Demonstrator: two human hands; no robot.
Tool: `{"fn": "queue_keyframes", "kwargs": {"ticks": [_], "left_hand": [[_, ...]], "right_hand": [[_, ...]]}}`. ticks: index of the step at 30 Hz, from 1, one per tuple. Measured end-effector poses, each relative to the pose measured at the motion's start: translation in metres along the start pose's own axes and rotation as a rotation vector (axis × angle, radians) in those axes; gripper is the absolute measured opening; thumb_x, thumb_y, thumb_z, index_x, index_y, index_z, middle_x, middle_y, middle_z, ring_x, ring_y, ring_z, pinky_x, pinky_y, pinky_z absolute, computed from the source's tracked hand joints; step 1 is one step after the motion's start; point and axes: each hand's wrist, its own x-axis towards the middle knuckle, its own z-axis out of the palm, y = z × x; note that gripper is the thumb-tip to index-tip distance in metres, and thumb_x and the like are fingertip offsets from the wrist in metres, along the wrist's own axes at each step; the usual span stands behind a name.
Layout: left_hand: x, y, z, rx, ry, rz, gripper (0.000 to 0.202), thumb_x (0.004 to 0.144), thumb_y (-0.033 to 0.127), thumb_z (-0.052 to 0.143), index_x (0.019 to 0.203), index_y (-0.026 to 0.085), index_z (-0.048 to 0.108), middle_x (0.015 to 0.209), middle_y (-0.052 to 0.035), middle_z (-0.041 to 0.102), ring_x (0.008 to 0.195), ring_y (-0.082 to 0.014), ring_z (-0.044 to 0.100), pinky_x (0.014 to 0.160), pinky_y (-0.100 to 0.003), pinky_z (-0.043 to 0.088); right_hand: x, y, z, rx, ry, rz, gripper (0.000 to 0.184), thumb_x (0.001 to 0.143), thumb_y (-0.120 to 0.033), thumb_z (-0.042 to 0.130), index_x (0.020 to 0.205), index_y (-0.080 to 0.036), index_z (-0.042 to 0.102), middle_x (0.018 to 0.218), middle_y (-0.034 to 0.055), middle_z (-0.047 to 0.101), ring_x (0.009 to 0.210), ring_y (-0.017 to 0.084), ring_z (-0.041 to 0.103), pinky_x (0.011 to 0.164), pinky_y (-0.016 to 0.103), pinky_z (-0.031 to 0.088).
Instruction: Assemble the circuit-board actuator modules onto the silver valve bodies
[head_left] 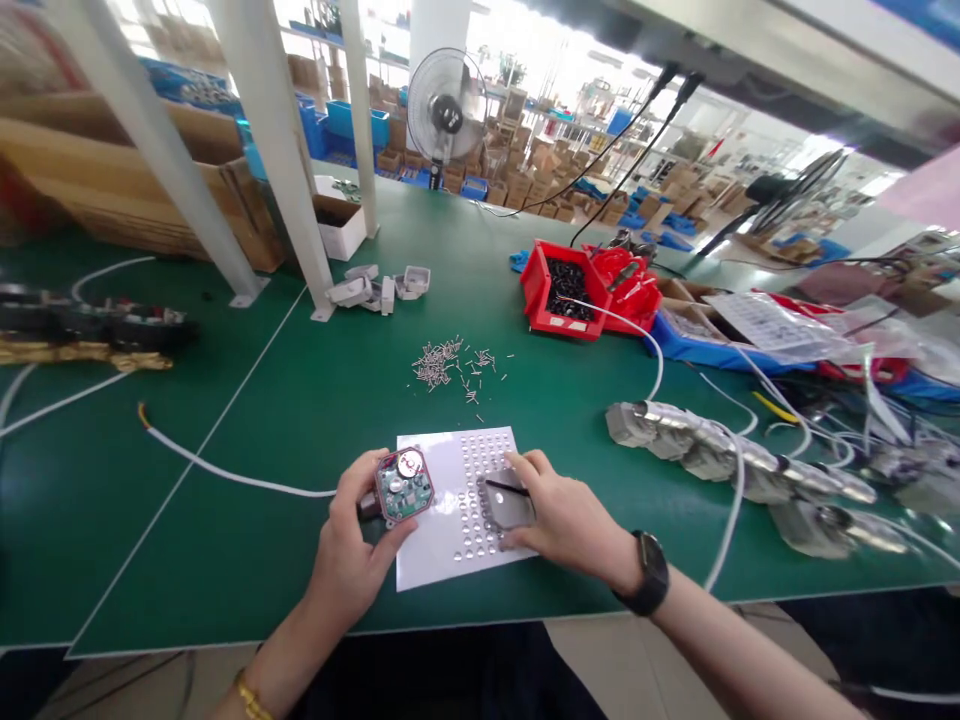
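My left hand [352, 545] is closed around a small square housing with a green circuit board [404, 485] showing in its open face. It holds the housing just above the left side of a white sheet [442, 545] dotted with rows of small round stickers. My right hand [559, 515] rests on the sheet's right side, fingers pinched on a thin dark tool [506, 488] and pressing a grey lid-like piece [508, 508] against the sheet. A black watch sits on the right wrist.
A pile of small metal screws [442, 362] lies beyond the sheet. Grey housings [379, 288] sit near a white post. A red bin of black parts [566, 290] stands at the right. Foil-wrapped parts [742, 465] with white cables lie right. A white cable [225, 470] crosses left.
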Motion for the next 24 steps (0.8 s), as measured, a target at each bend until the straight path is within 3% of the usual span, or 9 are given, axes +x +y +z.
{"fn": "queue_keyframes", "kwargs": {"ticks": [2,4,6,8,11,15,19,21,24], "left_hand": [[-0.002,0.001,0.001,-0.100,0.033,-0.048,0.068,0.080,0.028,0.069,0.134,0.024,0.029,0.131,-0.0146,0.044,0.117,-0.0276,0.051,0.086,-0.038,0.053],[-0.003,0.002,0.002,-0.161,0.059,-0.049,0.075,0.078,0.028,0.070,0.136,0.025,0.023,0.131,-0.0145,0.045,0.119,-0.0276,0.050,0.091,-0.041,0.051],[-0.004,0.003,0.002,-0.193,0.061,-0.055,0.078,0.077,0.029,0.072,0.136,0.026,0.021,0.131,-0.0143,0.046,0.120,-0.0276,0.049,0.094,-0.044,0.048],[-0.004,0.005,0.002,-0.209,0.062,-0.056,0.080,0.075,0.029,0.074,0.136,0.026,0.021,0.130,-0.0138,0.046,0.120,-0.0274,0.050,0.098,-0.047,0.045],[-0.005,0.004,0.001,-0.214,0.070,-0.050,0.082,0.074,0.031,0.075,0.136,0.027,0.022,0.130,-0.0133,0.047,0.120,-0.0273,0.050,0.102,-0.050,0.041],[-0.006,0.001,-0.002,-0.130,0.054,-0.063,0.083,0.076,0.037,0.071,0.139,0.024,0.019,0.131,-0.0155,0.046,0.118,-0.0289,0.051,0.097,-0.047,0.046],[-0.003,0.003,-0.007,0.050,-0.054,0.088,0.057,0.083,0.035,0.063,0.134,0.027,0.037,0.131,-0.0122,0.044,0.118,-0.0275,0.049,0.097,-0.043,0.046],[-0.002,0.006,-0.009,0.105,-0.080,0.148,0.047,0.087,0.033,0.059,0.131,0.030,0.042,0.131,-0.0105,0.042,0.118,-0.0257,0.048,0.097,-0.041,0.045],[-0.002,0.012,-0.013,0.096,-0.089,0.182,0.051,0.085,0.044,0.058,0.131,0.030,0.041,0.132,-0.0107,0.040,0.119,-0.0265,0.045,0.097,-0.041,0.043]], "right_hand": [[-0.006,0.000,0.006,0.041,-0.003,-0.010,0.069,0.064,-0.022,0.080,0.124,-0.020,0.045,0.120,0.0103,0.049,0.080,0.027,0.061,0.071,0.040,0.050],[-0.002,-0.002,0.007,0.225,0.069,-0.034,0.063,0.067,-0.020,0.078,0.121,-0.023,0.047,0.119,0.0075,0.050,0.090,0.027,0.059,0.079,0.040,0.048],[0.010,-0.008,0.005,0.545,0.113,-0.114,0.064,0.070,-0.028,0.078,0.124,-0.024,0.044,0.120,0.0064,0.050,0.104,0.028,0.054,0.089,0.039,0.044],[0.027,-0.020,0.006,0.889,0.066,-0.231,0.067,0.072,-0.039,0.077,0.126,-0.024,0.041,0.122,0.0066,0.050,0.112,0.027,0.049,0.095,0.038,0.040],[0.052,-0.046,0.012,1.154,-0.035,-0.354,0.071,0.071,-0.051,0.076,0.125,-0.020,0.043,0.120,0.0079,0.052,0.112,0.027,0.049,0.095,0.038,0.040],[0.063,-0.077,0.007,0.979,-0.075,-0.440,0.073,0.067,-0.046,0.080,0.125,-0.020,0.046,0.114,0.0074,0.055,0.102,0.025,0.054,0.087,0.037,0.045],[0.043,-0.084,0.000,0.607,-0.006,-0.362,0.082,0.063,-0.033,0.084,0.133,-0.023,0.042,0.124,0.0097,0.053,0.112,0.030,0.049,0.097,0.046,0.038],[0.032,-0.084,0.008,0.674,0.033,-0.267,0.076,0.072,-0.037,0.076,0.136,-0.021,0.038,0.127,0.0121,0.050,0.114,0.031,0.048,0.097,0.048,0.038],[0.019,-0.089,0.031,1.060,0.035,-0.117,0.048,0.086,-0.042,0.060,0.125,-0.018,0.049,0.111,0.0108,0.059,0.099,0.027,0.057,0.085,0.039,0.048]]}}
